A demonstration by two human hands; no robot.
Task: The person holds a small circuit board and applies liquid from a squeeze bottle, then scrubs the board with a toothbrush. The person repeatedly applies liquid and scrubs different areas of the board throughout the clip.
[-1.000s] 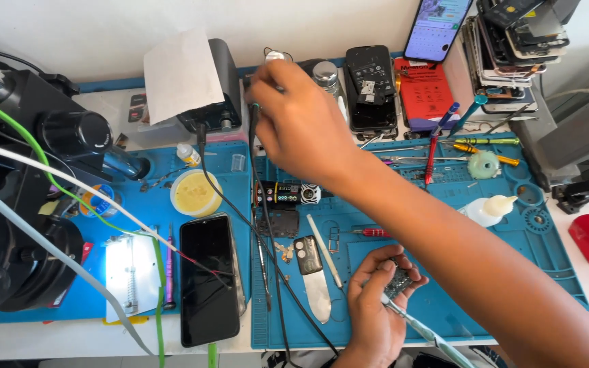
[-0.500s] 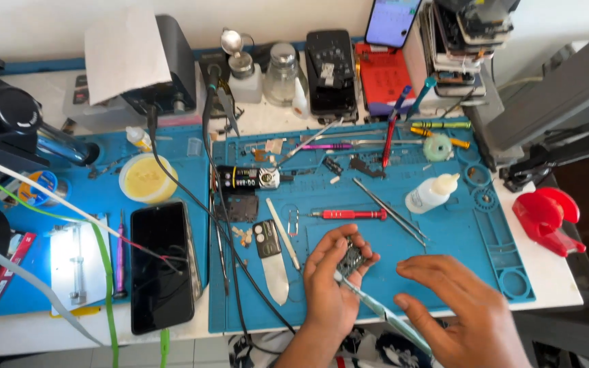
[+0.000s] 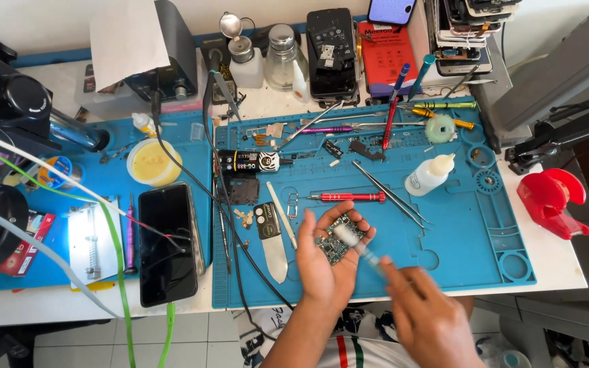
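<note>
Change since half a second earlier: the right hand (image 3: 431, 317), then spread flat and low beside the left, is now raised and closed round a syringe-like applicator (image 3: 363, 249), its tip brought onto the circuit board (image 3: 339, 238); the hand is blurred. The left hand (image 3: 325, 255) is unchanged in place, palm up, fingers curled under and clamped on the board above the blue work mat (image 3: 472, 225).

Counted items:
- Circuit board: one, small, green, held in the left hand over the mat's near middle.
- Red-handled screwdriver (image 3: 349, 197): one, lying flat just beyond the left hand.
- Tweezers (image 3: 390, 194): one pair, slanted, right of the screwdriver.
- Small white squeeze bottle (image 3: 429, 176): one, upright, right of the tweezers.
- Dark smartphone (image 3: 167, 244): one, face up on the left mat.
- Round yellow tub (image 3: 153, 163): one, open, beyond the smartphone.
- Clear glass dispenser bottles (image 3: 284, 65): two, at the back edge.

Packages and labels:
- Red flat rectangular box (image 3: 384, 58): back centre-right, print on top.
- White paper sheet (image 3: 127, 41): over a dark station, back left.
- Red tape holder (image 3: 553, 201): off the mat, on the right table edge.
</note>
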